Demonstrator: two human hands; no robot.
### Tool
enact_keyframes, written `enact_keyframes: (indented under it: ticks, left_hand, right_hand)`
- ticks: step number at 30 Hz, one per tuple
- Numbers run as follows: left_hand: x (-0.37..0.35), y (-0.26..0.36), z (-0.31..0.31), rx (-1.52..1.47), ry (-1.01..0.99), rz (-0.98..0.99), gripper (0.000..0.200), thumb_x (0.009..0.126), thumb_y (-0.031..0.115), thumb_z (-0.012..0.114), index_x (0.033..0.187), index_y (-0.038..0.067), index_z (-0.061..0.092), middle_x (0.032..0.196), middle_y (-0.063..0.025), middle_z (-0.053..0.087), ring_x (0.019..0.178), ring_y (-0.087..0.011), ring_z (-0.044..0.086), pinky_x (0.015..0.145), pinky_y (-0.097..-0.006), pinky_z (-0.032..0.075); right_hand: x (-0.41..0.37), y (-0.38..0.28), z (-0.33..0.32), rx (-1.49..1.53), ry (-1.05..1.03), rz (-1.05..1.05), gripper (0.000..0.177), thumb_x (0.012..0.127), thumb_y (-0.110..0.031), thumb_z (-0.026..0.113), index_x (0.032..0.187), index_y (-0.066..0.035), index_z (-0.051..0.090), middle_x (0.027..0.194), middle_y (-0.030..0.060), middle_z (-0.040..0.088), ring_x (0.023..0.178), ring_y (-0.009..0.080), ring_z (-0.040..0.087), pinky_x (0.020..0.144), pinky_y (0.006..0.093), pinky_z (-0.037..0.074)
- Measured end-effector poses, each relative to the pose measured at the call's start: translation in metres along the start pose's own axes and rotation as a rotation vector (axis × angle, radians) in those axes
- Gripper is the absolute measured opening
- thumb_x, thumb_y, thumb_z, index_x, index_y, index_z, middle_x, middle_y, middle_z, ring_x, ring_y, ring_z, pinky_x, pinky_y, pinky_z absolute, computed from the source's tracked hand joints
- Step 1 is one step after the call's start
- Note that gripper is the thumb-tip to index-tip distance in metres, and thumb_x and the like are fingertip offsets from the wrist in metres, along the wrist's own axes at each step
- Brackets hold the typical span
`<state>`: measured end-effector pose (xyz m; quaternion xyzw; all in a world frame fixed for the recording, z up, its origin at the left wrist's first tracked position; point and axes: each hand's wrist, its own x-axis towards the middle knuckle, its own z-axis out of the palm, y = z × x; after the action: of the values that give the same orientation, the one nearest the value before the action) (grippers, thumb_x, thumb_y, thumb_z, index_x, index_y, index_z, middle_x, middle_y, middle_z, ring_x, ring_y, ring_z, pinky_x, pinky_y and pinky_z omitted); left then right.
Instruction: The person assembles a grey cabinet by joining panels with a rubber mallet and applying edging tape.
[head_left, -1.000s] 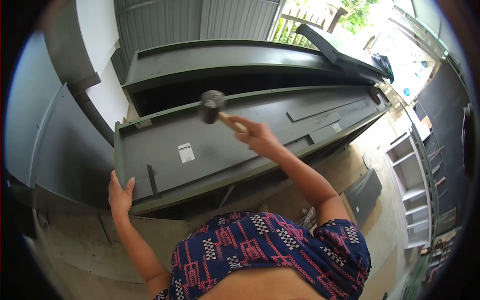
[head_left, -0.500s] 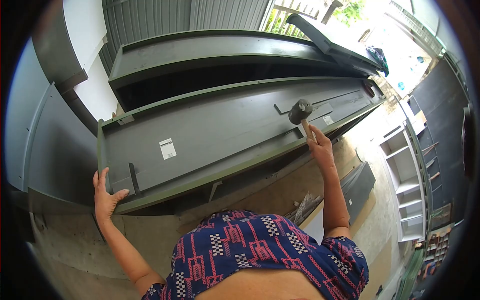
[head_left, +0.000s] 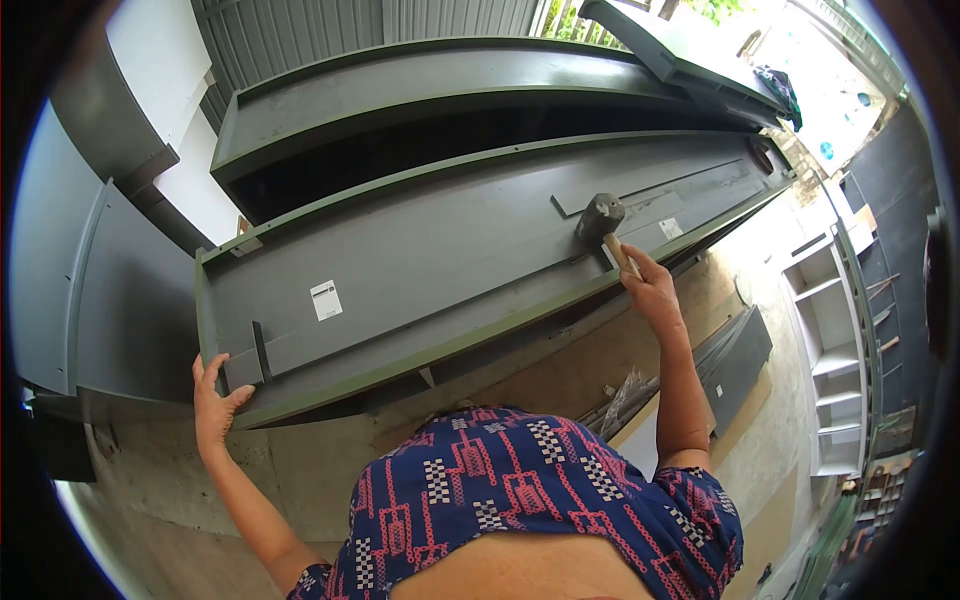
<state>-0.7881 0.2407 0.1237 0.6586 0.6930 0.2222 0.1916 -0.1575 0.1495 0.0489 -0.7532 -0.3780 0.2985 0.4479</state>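
A long dark grey cabinet (head_left: 430,250) with green-edged rims lies on its side before me, its panelled surface facing up. At its near left corner my left hand (head_left: 213,405) grips the rim, fingers hooked over the end and thumb apart on the front edge. My right hand (head_left: 652,290) is closed round the wooden handle of a rubber mallet (head_left: 600,218), whose worn black head is raised over the panel. A narrow loose strip (head_left: 261,352) stands near my left hand. Farther right, a flat grey strip (head_left: 650,190) lies on the panel, and a white label (head_left: 326,300) is stuck left of centre.
Behind lies a second long cabinet (head_left: 440,75), with another grey piece (head_left: 640,45) across its right end. Tall panels (head_left: 130,270) stand at the left. A white shelf unit (head_left: 835,350) is at the right. Boards (head_left: 735,370) and plastic wrap (head_left: 630,400) lie on the floor.
The view has shifted slightly. The fingers of my left hand lie lower over the corner rim. The mallet stays raised in my right hand, its head at much the same height.
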Motion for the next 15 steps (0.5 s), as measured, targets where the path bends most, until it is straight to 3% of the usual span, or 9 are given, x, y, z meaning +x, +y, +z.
enact_keyframes:
  ticks: [8, 11, 15]
  left_hand:
    - [-0.001, -0.014, 0.000, 0.008, 0.052, 0.015, 0.082, 0.050, 0.036, 0.088, 0.122, 0.012, 0.058, 0.145, -0.0186, 0.035, 0.126, -0.0333, 0.045, 0.105, -0.0410, 0.037]
    - [0.000, -0.014, 0.002, 0.025, 0.056, 0.011, 0.084, 0.050, 0.039, 0.088, 0.123, 0.012, 0.058, 0.145, -0.0186, 0.035, 0.126, -0.0334, 0.045, 0.105, -0.0411, 0.036]
    - [0.001, -0.017, 0.000, 0.036, 0.040, 0.018, 0.085, 0.052, 0.044, 0.086, 0.125, 0.012, 0.057, 0.145, -0.0188, 0.036, 0.127, -0.0336, 0.044, 0.105, -0.0412, 0.036]
  right_hand:
    - [-0.012, 0.002, 0.000, 0.091, -0.021, -0.011, 0.048, 0.081, -0.011, 0.062, 0.130, -0.013, 0.057, 0.072, -0.0005, 0.054, 0.057, 0.0065, 0.046, 0.053, 0.0239, 0.040]
    - [-0.010, 0.002, -0.002, 0.105, -0.010, -0.038, 0.049, 0.084, -0.006, 0.059, 0.132, -0.010, 0.054, 0.065, -0.0047, 0.046, 0.054, 0.0046, 0.042, 0.047, 0.0216, 0.035]
    - [-0.005, 0.015, 0.001, 0.093, -0.007, -0.066, 0.048, 0.082, -0.009, 0.062, 0.129, -0.013, 0.057, 0.075, -0.0010, 0.056, 0.057, 0.0065, 0.046, 0.053, 0.0235, 0.041]
